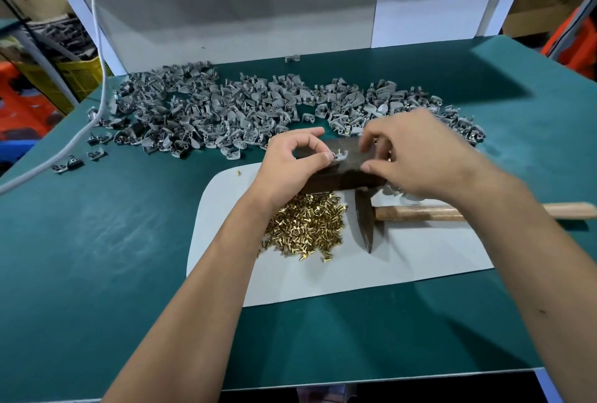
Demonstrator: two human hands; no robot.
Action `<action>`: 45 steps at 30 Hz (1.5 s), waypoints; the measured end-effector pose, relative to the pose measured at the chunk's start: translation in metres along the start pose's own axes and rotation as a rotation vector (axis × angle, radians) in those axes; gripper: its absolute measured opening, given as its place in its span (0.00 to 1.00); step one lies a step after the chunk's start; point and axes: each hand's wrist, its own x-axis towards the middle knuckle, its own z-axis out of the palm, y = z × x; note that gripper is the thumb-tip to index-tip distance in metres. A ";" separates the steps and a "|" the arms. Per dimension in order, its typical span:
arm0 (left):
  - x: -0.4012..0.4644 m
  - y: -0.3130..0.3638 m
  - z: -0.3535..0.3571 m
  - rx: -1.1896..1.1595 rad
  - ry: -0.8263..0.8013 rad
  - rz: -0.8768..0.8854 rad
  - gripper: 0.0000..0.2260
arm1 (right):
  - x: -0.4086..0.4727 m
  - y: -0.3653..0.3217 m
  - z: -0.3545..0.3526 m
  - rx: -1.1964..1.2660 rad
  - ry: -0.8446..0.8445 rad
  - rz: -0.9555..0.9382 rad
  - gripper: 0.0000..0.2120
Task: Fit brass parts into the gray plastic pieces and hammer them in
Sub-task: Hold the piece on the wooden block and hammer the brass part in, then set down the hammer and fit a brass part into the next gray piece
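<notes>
The gray plastic piece (339, 156) sits on a dark block (342, 169), pinched at its left end between the thumb and forefinger of the left hand (290, 163). A short brass part (339, 151) stands upright in it, its long axis vertical. The right hand (416, 157) hovers just right of the piece, fingers loosely curled; whether they hold anything cannot be told. This hand lies nearer the hammer (365, 218), a dark metal head on a wooden handle, lying near-right on a pale mat (420, 257). Shiny loose brass parts (307, 228) are heaped beside it; matte gray pieces (245, 108) spread far across the green table (113, 241).
</notes>
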 end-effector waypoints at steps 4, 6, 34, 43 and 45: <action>-0.001 0.000 0.000 -0.023 -0.005 0.023 0.07 | 0.016 -0.008 0.016 0.036 0.008 -0.116 0.13; 0.001 -0.001 0.000 -0.046 0.024 0.029 0.08 | 0.020 -0.007 0.024 0.068 0.084 -0.160 0.10; 0.017 -0.046 -0.058 0.678 0.465 -0.143 0.13 | 0.010 0.004 0.046 0.201 0.597 0.330 0.06; 0.021 -0.055 -0.073 0.456 0.578 -0.120 0.16 | 0.004 -0.029 0.052 0.228 0.588 0.052 0.04; 0.021 -0.056 -0.074 0.434 0.550 -0.113 0.17 | 0.004 -0.039 0.052 0.197 0.559 -0.023 0.04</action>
